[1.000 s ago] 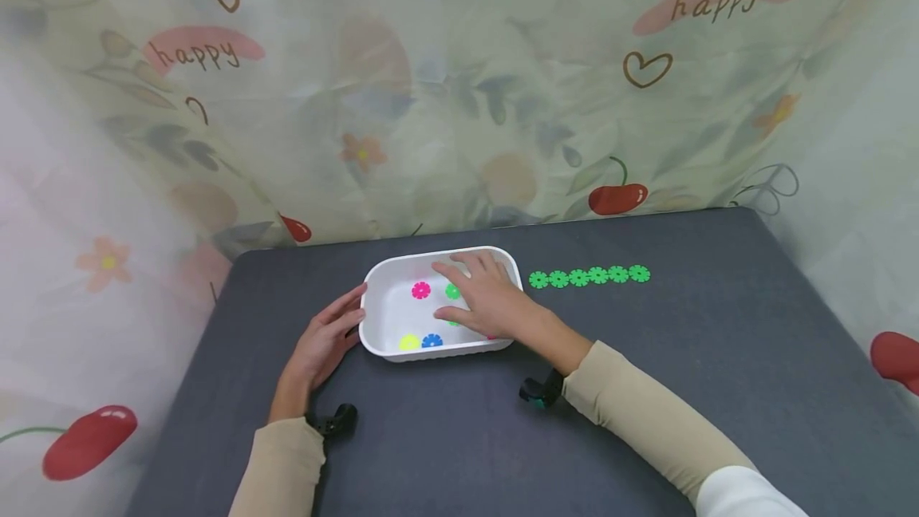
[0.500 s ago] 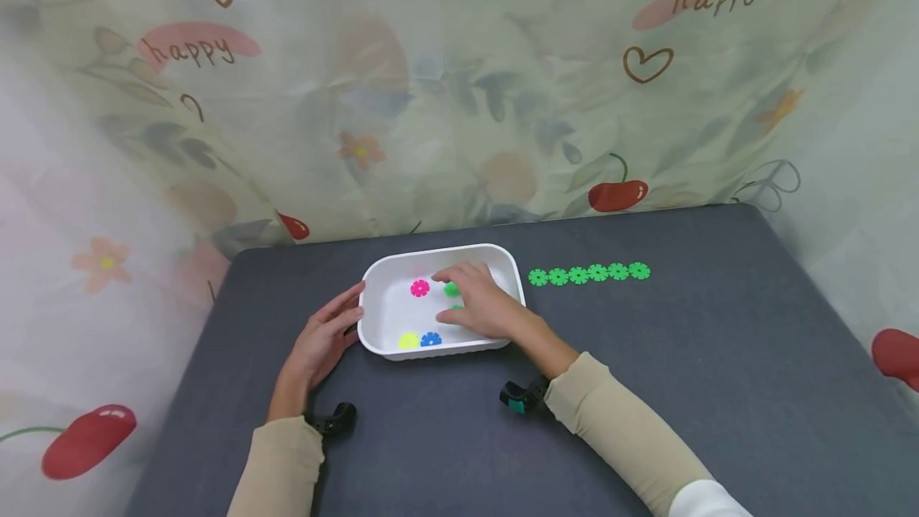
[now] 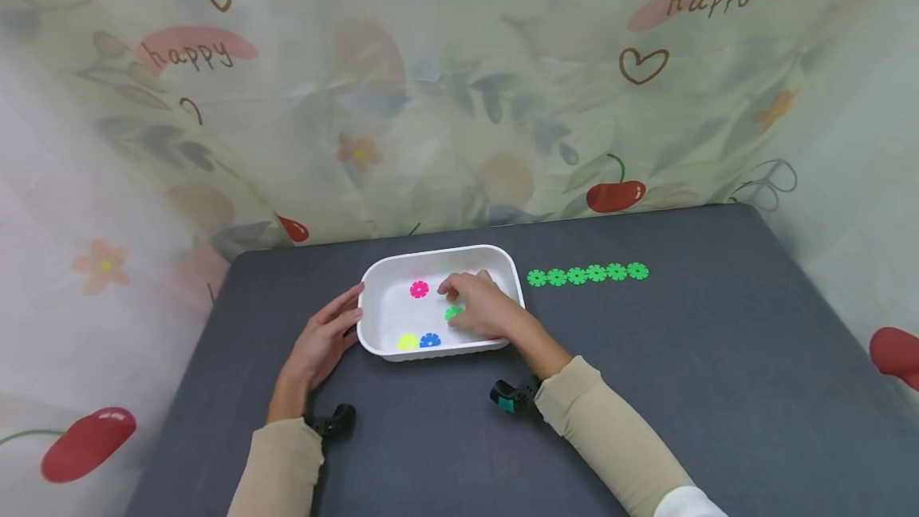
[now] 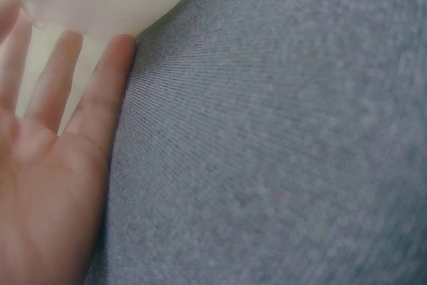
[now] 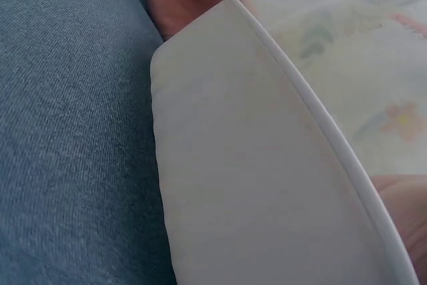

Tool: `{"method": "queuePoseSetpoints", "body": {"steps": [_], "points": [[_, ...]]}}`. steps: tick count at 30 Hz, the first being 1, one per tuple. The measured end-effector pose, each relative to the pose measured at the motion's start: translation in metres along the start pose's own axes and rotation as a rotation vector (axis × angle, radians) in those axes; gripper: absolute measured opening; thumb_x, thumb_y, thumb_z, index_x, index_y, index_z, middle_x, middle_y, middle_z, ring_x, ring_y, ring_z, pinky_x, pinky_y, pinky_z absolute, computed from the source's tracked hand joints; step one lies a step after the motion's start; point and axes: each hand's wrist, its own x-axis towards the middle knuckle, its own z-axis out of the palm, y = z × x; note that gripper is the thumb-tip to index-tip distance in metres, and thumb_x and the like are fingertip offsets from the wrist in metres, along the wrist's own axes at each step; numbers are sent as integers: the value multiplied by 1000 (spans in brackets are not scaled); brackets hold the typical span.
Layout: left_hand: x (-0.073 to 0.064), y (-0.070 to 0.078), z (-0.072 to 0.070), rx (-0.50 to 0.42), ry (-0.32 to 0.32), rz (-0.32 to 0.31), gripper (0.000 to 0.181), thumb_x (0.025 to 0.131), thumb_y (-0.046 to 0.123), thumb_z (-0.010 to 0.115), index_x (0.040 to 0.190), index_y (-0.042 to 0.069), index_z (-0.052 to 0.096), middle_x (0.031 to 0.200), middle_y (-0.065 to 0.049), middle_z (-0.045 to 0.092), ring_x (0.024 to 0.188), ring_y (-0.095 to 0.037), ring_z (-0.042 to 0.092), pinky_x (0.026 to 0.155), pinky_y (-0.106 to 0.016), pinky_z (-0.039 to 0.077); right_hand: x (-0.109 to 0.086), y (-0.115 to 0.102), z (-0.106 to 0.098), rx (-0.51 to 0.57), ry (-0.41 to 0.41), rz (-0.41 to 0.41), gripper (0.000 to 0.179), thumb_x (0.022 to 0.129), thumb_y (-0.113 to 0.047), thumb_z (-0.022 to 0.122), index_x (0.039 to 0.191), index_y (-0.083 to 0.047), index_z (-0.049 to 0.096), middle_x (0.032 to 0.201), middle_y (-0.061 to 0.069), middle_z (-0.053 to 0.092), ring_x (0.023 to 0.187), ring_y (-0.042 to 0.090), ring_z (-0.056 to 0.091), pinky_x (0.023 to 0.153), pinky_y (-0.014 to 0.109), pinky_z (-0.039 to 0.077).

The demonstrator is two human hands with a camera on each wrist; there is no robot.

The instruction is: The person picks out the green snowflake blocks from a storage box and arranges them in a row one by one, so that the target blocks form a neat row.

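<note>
You're having the white tray (image 3: 386, 313) standing near the far edge of the tabletop (image 3: 431, 445), left of that edge's middle. Your left hand (image 3: 323, 341) is resting with its fingers extended against the tray's left end, gripping nothing. Your right hand (image 3: 484, 305) is arching over the tray's near right corner with its fingers bent down inside. A green disc (image 3: 453, 313) is lying right at your thumb tip; whether you're pinching it, I cannot tell. A pink disc (image 3: 420, 290) is lying near the middle of the tray, while a yellow disc (image 3: 408, 341) and a blue disc (image 3: 430, 340) are sitting side by side along its near edge. Outside, a row of six green discs (image 3: 577, 276) is running from just beside the tray towards the tabletop's far right corner. Patterned cloth (image 3: 445, 118) is hanging behind the far edge.
</note>
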Motion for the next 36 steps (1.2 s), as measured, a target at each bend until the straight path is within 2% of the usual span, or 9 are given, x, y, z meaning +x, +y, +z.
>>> {"method": "queuePoseSetpoints", "body": {"steps": [8, 12, 18, 22, 25, 28, 31, 36], "points": [[0, 1, -1, 4, -2, 4, 66, 101, 27, 65, 160, 20, 35, 170, -2, 28, 157, -21, 25, 126, -53, 25, 4, -3, 7, -100, -12, 14, 38, 85, -12, 80, 122, -12, 69, 104, 2, 64, 103, 22, 51, 99, 38, 41], [0, 2, 0, 6, 11, 4, 65, 101, 27, 65, 159, 21, 37, 169, -2, 29, 157, -21, 26, 126, -53, 25, 3, -4, 6, -103, -6, -1, 37, 85, -12, 81, 121, -12, 69, 103, 3, 64, 103, 23, 52, 99, 39, 42], [0, 1, 0, 5, 6, 0, 65, 101, 27, 65, 160, 20, 36, 170, -2, 27, 157, -22, 25, 126, -53, 26, 4, -2, 6, -91, -25, 21, 37, 86, -13, 80, 121, -14, 68, 104, 5, 65, 104, 23, 52, 95, 37, 45], [0, 0, 0, -18, 5, -5, 65, 101, 24, 64, 160, 19, 36, 170, -2, 28, 157, -21, 24, 126, -53, 26, 6, 1, 7, -48, -18, 8, 26, 88, -11, 77, 112, -13, 71, 97, 2, 67, 94, 18, 57, 90, 33, 48], [0, 0, -1, -33, -5, -12, 65, 102, 23, 63, 160, 18, 34, 170, -3, 26, 158, -21, 23, 127, -53, 24, 7, 0, 5, 28, 23, 6, 13, 88, -13, 78, 100, -16, 73, 87, -2, 67, 84, 15, 57, 83, 30, 48], [0, 0, -1, -30, -8, -11, 65, 102, 23, 63, 160, 18, 34, 170, -3, 26, 158, -21, 23, 127, -53, 24, 9, 0, 2, 122, 77, 6, 8, 87, -17, 81, 93, -17, 74, 82, -4, 67, 80, 14, 56, 78, 27, 47], [0, -1, -2, -23, -10, -11, 66, 102, 24, 63, 160, 18, 34, 170, -2, 26, 158, -21, 23, 127, -53, 24, 9, 1, -2, 221, 104, 14, 9, 87, -17, 81, 95, -16, 77, 84, -3, 70, 81, 14, 58, 77, 26, 48], [1, -1, -1, -5, -4, -10, 67, 101, 26, 65, 160, 20, 34, 170, -2, 27, 157, -21, 25, 126, -53, 25, 7, 1, -10, 310, 103, 17, 15, 89, -19, 80, 104, -15, 79, 91, -2, 74, 86, 13, 62, 80, 26, 51]]}}
